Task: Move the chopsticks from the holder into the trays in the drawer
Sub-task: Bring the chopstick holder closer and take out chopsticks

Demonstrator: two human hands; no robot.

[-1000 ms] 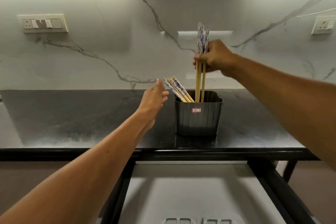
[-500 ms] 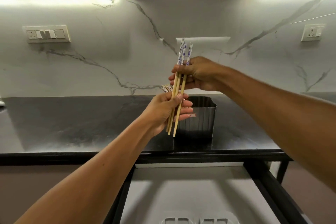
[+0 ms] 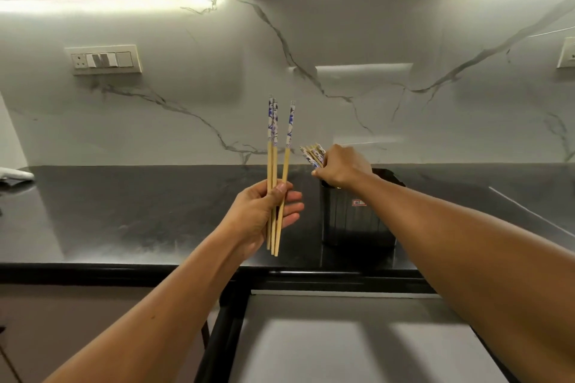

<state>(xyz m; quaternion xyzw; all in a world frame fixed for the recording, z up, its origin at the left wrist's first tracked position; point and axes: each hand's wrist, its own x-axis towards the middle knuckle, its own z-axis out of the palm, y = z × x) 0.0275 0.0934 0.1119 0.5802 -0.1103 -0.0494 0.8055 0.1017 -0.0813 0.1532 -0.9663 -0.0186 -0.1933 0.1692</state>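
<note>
Left hand [image 3: 264, 214] grips three chopsticks [image 3: 274, 171] upright, left of the holder [image 3: 357, 221]. Right hand [image 3: 342, 166] closes around the remaining bunch [image 3: 312, 154] sticking from it, above the open drawer [image 3: 357, 351].

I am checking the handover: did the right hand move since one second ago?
Yes. The right hand went down from above the holder to its rim, now at the remaining chopsticks.

A glossy black stone counter [image 3: 155, 214] with faint grey mottling runs the full width beneath a white marble-veined backsplash. Right of its middle, near the front edge, a dark ribbed rectangular holder [image 3: 357, 224] with a small red-and-white label stands upright on it. At the far left edge lies a white object [image 3: 14, 174], only partly in view.
</note>
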